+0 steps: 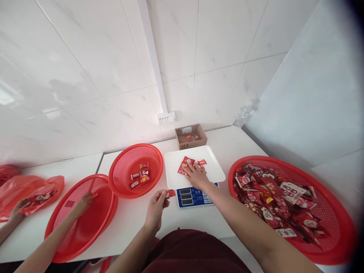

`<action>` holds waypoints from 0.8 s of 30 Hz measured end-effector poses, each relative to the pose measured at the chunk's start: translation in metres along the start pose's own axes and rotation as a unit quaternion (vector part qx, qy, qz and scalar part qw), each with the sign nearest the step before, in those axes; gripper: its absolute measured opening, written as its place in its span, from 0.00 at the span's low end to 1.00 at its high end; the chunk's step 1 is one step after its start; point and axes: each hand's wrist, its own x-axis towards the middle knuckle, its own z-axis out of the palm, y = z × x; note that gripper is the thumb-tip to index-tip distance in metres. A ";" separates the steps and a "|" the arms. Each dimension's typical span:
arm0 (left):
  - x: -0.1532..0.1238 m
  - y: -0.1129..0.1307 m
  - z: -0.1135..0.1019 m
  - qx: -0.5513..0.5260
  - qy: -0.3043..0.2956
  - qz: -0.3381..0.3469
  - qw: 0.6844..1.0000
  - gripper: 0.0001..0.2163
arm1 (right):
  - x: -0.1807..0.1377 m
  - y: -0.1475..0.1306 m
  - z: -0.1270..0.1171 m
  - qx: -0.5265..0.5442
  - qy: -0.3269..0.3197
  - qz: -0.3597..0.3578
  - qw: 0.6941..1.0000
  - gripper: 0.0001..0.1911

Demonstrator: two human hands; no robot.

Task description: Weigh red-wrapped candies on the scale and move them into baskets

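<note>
My left hand [157,207] is closed, pinching a small red snack packet [171,193] in front of the scale. Over the scale's white tray [174,176], my right hand [196,175] lies with its fingers spread on several red packets [186,162]; whether it grips one of them I cannot tell. The blue panel of the digital scale [196,197] shows below the tray, partly covered by my right forearm. Left of the scale, a red plastic basket [115,176] has several small packets [142,176] in it.
On the right a large red basket [335,212] is heaped with wrapped snacks. A cardboard box [192,144] with a few packets stands behind the scale. At left, another person's hands [83,204] work at a red basket [51,223] and a red plastic bag [17,189].
</note>
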 end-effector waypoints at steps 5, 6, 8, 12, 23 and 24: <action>-0.001 0.002 -0.001 0.009 -0.009 -0.001 1.000 0.18 | 0.004 0.011 -0.004 0.014 0.082 0.016 0.996 0.31; -0.001 0.002 0.000 0.010 -0.011 0.001 1.000 0.18 | 0.003 0.015 -0.003 0.029 0.117 0.043 0.992 0.32; -0.002 0.002 0.002 0.014 -0.015 0.002 1.000 0.18 | 0.003 0.024 -0.003 0.066 0.158 0.095 0.981 0.33; -0.004 0.004 0.006 0.022 -0.022 0.000 1.000 0.18 | 0.004 0.038 -0.005 0.101 0.142 0.081 0.981 0.31; -0.019 -0.003 0.014 0.116 -0.138 -0.017 0.983 0.20 | -0.106 0.042 0.028 0.409 0.129 0.041 0.902 0.30; -0.021 -0.006 0.016 0.127 -0.164 -0.021 0.978 0.21 | -0.122 0.038 0.035 0.455 0.071 0.043 0.887 0.31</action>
